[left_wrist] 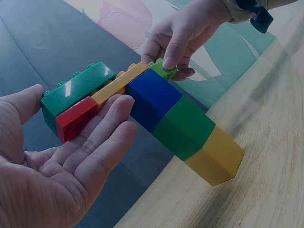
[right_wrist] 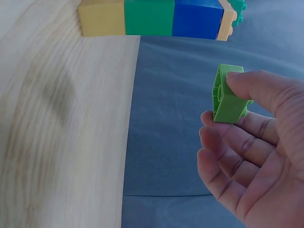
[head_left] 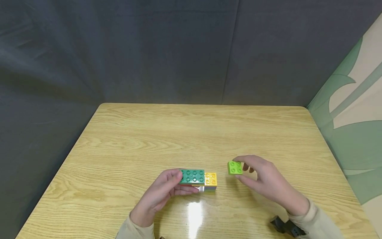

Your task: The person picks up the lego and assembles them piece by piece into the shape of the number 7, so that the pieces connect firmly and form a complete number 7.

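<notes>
My left hand (head_left: 165, 189) grips a built brick structure by its left end, thumb on the top dark green brick (head_left: 192, 177) and fingers underneath. Below that brick, the left wrist view shows a red brick (left_wrist: 76, 118) and a thin yellow-orange piece (left_wrist: 121, 83) side by side. From the yellow-orange piece a column runs down: a blue brick (left_wrist: 154, 97), a green brick (left_wrist: 184, 126) and a yellow brick (left_wrist: 216, 154). Whether the column touches the table I cannot tell. To its right, my right hand (head_left: 262, 174) pinches a lime green brick (head_left: 235, 168), studs up, apart from the structure.
Both hands are over a wooden table (head_left: 134, 139). A dark cloth (head_left: 167, 53) hangs behind it and at the left. A leaf-patterned surface (head_left: 358, 139) borders the right edge. A black strap piece (head_left: 286, 227) is at the right wrist.
</notes>
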Tool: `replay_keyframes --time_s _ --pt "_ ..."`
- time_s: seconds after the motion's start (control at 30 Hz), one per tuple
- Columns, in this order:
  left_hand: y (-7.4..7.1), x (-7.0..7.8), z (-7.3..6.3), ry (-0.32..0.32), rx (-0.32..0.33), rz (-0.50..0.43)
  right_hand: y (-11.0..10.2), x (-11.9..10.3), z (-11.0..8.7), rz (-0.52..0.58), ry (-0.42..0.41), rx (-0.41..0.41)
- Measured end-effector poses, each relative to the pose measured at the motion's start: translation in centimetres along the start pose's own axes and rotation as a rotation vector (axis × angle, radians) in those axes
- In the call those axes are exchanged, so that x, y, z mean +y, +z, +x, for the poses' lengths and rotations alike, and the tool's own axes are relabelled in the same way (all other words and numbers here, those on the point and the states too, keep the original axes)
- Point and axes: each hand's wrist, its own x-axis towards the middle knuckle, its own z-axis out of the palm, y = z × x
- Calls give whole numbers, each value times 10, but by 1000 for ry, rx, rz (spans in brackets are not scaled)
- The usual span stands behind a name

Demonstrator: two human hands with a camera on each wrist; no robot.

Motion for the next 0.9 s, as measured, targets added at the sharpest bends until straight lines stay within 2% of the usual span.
replay_keyframes --time_s 0.9 --pt "-2 -3 1 3 -5 -7 0 -14 7 56 -79 0"
